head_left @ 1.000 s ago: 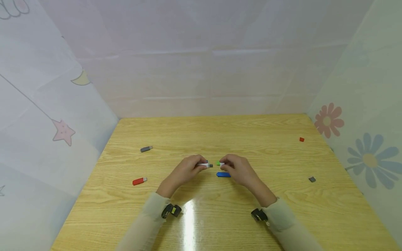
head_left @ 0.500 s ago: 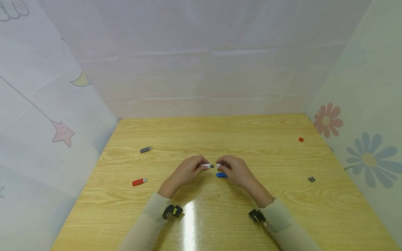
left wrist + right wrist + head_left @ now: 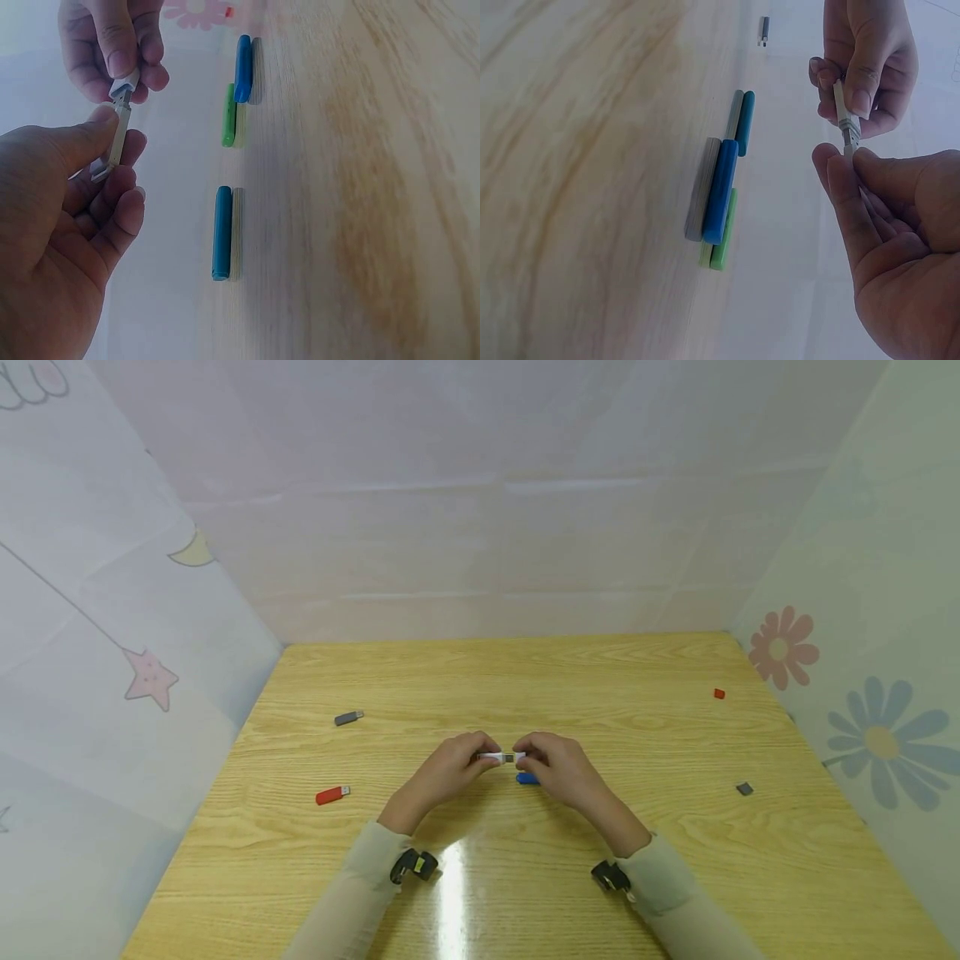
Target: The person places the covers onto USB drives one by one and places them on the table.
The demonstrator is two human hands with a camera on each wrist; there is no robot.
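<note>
Over the middle of the table, my left hand (image 3: 452, 768) pinches a white USB stick (image 3: 120, 139) between thumb and fingers, its metal plug facing right. My right hand (image 3: 558, 766) pinches a small white cap (image 3: 124, 85) in line with that plug. In both wrist views the plug's tip is at the cap's mouth, with metal showing between cap and body; how deep it sits I cannot tell. Just below the right fingers lies a blue USB stick (image 3: 528, 779). A green stick (image 3: 229, 115) and a teal stick (image 3: 222, 233) lie near it in the left wrist view.
On the left lie a grey USB stick (image 3: 348, 717) and a red one (image 3: 330, 795), plugs bare. A red cap (image 3: 719, 693) and a grey cap (image 3: 744, 789) are at the right. Patterned sheets surround the wooden table (image 3: 585, 893).
My right hand has moved left, bringing the white cap up to the stick's plug. The green stick, visible earlier beside the right fingers, is now hidden in the head view.
</note>
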